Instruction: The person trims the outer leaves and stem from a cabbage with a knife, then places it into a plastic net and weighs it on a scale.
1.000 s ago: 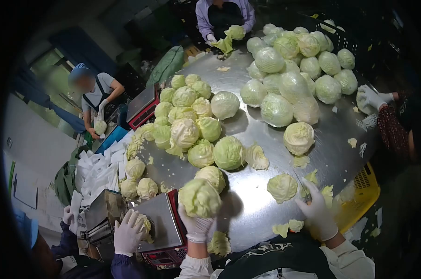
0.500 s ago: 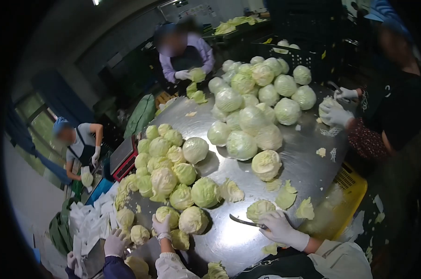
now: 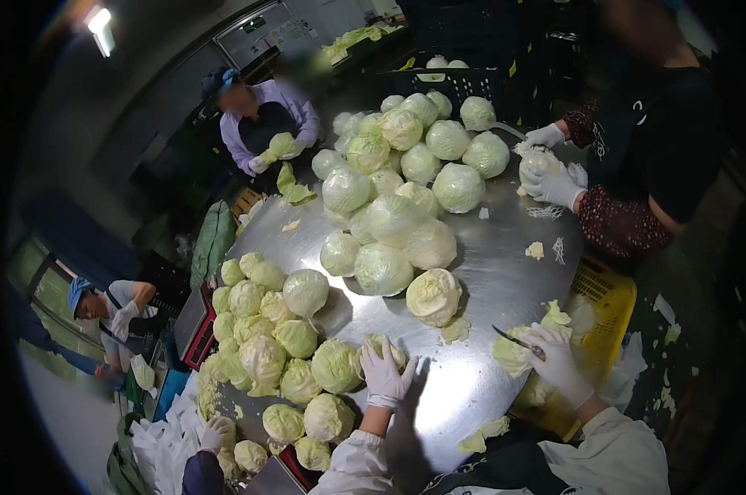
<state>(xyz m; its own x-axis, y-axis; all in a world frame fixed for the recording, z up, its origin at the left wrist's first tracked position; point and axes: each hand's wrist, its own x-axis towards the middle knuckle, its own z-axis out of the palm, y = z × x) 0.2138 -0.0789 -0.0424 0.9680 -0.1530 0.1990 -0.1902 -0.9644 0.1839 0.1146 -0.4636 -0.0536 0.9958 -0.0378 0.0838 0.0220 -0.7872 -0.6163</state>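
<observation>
My left hand [image 3: 384, 378], in a white glove, rests with fingers spread over a pale loose leaf [image 3: 400, 357] beside a cabbage [image 3: 336, 365]. My right hand [image 3: 556, 356], gloved too, grips a knife [image 3: 513, 337] with a dark curved blade pointing up and left. Under the blade lies a light green cabbage leaf [image 3: 510, 356] at the table's right edge. More leaf [image 3: 557, 317] shows just beyond my right fingers, above the yellow crate [image 3: 610, 295]. A partly trimmed cabbage [image 3: 433, 297] sits on the steel table between my hands and the wrapped heads.
Wrapped cabbages [image 3: 389, 219] are heaped at the back; unwrapped ones [image 3: 261, 360] crowd the left. A co-worker on the right holds a cabbage [image 3: 539, 165] and a blade. Another at the back handles leaves. A gloved co-worker's hand [image 3: 218, 433] is at lower left, near a red-edged scale [image 3: 195, 324].
My left hand has moved from the near cabbages up and right onto the loose leaf. My right hand, with the knife, has shifted right with leaves toward the crate. The view has turned.
</observation>
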